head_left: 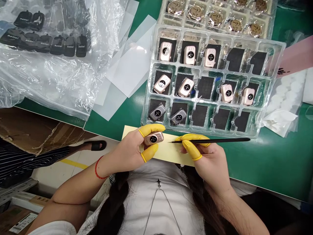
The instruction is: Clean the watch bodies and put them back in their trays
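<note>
Rose-gold smartwatch case [154, 139], pinched in L hand [129, 147], lay left of black tool [225, 140] (tweezers, prob.) pinched in R hand [212, 160], long axis approx. toward tool tip.

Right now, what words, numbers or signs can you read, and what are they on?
"hello!": in white on the black pieces inside the clear bag.
"09", or "60" the other way up: on the clear tray.
"CE", it seems: on the round gold backs.
Too small or blurred to read: the print on the held watch, the white label at lower left and the marks on the pink sheet.
</note>
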A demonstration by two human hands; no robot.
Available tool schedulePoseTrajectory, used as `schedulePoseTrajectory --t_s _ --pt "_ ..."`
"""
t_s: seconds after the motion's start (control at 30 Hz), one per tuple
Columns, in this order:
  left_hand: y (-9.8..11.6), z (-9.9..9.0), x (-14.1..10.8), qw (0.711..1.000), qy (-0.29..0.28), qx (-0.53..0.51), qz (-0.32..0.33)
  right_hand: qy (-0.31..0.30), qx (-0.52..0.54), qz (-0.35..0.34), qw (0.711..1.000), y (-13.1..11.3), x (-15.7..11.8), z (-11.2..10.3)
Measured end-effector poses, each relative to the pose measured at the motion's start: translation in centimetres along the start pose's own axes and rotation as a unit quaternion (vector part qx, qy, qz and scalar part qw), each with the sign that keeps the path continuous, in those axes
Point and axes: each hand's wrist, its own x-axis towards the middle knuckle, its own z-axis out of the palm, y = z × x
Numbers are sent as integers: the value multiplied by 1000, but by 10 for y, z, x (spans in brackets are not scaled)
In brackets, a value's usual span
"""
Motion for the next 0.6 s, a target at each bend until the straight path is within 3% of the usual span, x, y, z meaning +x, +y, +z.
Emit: schedulePoseTrajectory --t_s 0.3,0.5,0.6 --pt "2 0 0 1000 -6 -1 -14 15 9 -19 1000 3 -2 0" --pt "2 1 0 999 0 -13 -50 22 135 22 990 8 -2 -4" --pt "6 -1 1 996 -26 -25 -76 16 207 38 977 7 -2 -5"
